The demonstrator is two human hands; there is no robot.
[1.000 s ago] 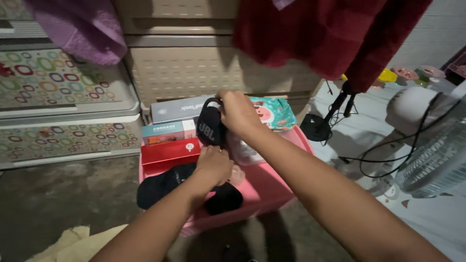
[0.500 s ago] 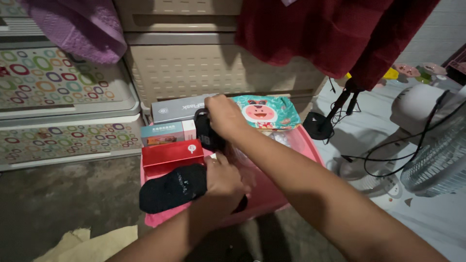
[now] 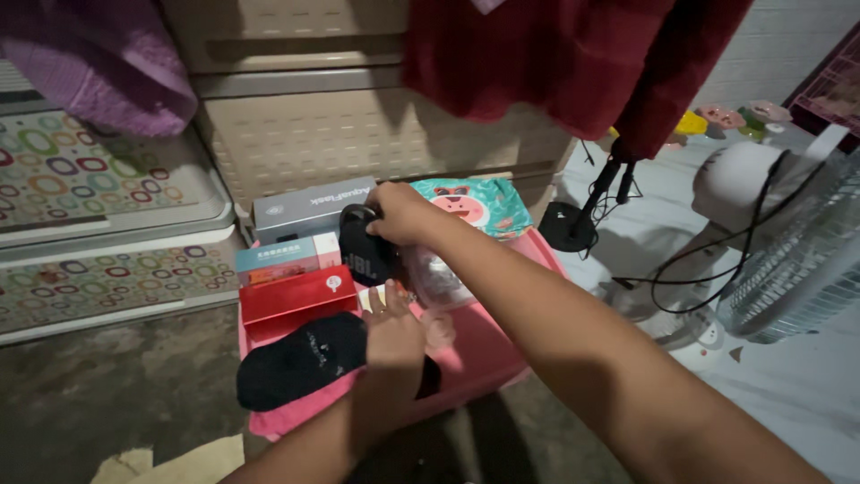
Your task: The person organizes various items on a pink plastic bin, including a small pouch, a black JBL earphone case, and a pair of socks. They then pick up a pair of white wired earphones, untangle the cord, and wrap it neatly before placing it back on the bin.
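Note:
A pink plastic basket [image 3: 488, 345] sits on the floor in front of me. My right hand [image 3: 400, 213] grips the top of a black cylindrical speaker [image 3: 361, 254], held upright at the basket's back. Lower down, my left hand [image 3: 392, 328] rests with fingers spread on a black cap [image 3: 300, 360] that lies across the basket's front left. A red box [image 3: 296, 295], a teal and red box [image 3: 278, 257] and a grey box [image 3: 309, 205] stand behind the cap. A teal pouch with a cartoon pig [image 3: 470, 204] leans at the back right. A clear plastic bag [image 3: 436, 280] lies under my right wrist.
Beige plastic drawers [image 3: 340, 134] and patterned drawers [image 3: 90, 179] stand behind the basket. A purple towel [image 3: 98, 63] and a dark red garment [image 3: 555, 63] hang overhead. At the right are a white fan [image 3: 788, 251], its black cable [image 3: 690, 269] and a black stand [image 3: 573, 224]. Cream cloth [image 3: 170, 464] lies at the bottom left.
My right hand has lowered the speaker toward the basket's back. My left hand has slid down onto the cap and spread its fingers. The view has shifted a little to the right.

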